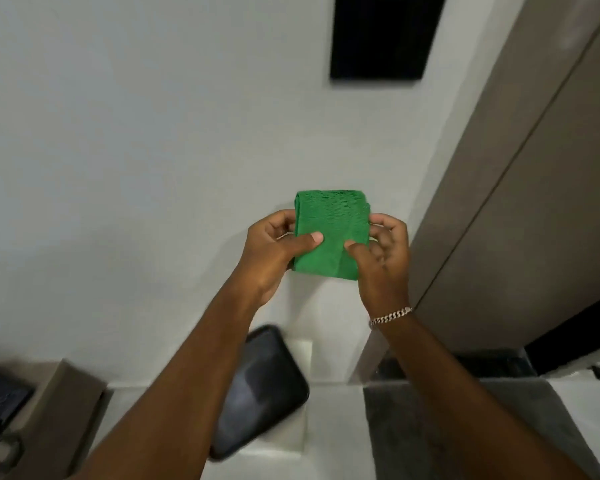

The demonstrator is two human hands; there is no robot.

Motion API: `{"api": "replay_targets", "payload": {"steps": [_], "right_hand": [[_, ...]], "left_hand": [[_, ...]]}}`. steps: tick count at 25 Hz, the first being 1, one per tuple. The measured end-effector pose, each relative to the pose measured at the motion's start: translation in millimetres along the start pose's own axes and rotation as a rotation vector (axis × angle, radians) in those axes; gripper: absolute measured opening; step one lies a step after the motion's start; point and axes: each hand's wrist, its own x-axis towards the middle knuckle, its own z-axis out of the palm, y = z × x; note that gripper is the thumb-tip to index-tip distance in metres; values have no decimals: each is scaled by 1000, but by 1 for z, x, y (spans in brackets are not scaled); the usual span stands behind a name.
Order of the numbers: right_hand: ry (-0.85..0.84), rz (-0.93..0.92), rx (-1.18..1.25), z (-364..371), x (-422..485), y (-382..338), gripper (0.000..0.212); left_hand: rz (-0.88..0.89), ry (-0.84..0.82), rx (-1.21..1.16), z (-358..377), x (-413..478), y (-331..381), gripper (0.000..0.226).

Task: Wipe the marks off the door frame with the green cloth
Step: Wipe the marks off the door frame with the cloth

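A green cloth [329, 230], folded into a thick rectangle, is held up in front of a white wall [146, 161]. My left hand [274, 251] grips its left edge with the thumb pressed on the front. My right hand [381, 258], with a chain bracelet at the wrist, pinches its right edge. The grey-brown door frame [492, 161] runs diagonally on the right, apart from the cloth. I cannot make out any marks on it.
A black panel [381, 36] hangs on the wall above. Below lie a dark rounded tray [260, 393], a brown box [63, 410] at the left, a grey mat [416, 427] and a dark doorway gap [575, 334] at the right.
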Motion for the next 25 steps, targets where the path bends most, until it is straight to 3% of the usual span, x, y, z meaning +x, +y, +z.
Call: {"api": "replay_targets", "payload": {"steps": [7, 10, 13, 16, 18, 22, 24, 25], "right_hand": [[321, -519, 64, -52, 71, -144, 40], [436, -625, -38, -68, 100, -182, 40], [508, -749, -291, -67, 120, -189, 45], [467, -1014, -566, -61, 131, -177, 43], [415, -1052, -682, -55, 137, -165, 43], [484, -1010, -841, -51, 145, -155, 70], [573, -987, -814, -43, 158, -180, 69], [611, -979, -796, -39, 167, -195, 67]], "left_hand": [[567, 15, 261, 146, 24, 125, 42], [663, 46, 286, 188, 37, 152, 41], [720, 128, 313, 207, 44, 158, 42], [703, 95, 292, 204, 48, 160, 49], [720, 59, 240, 196, 49, 174, 44], [1284, 298, 312, 177, 42, 225, 28], [1532, 372, 608, 166, 56, 251, 33], [1564, 395, 813, 162, 67, 265, 41]]}}
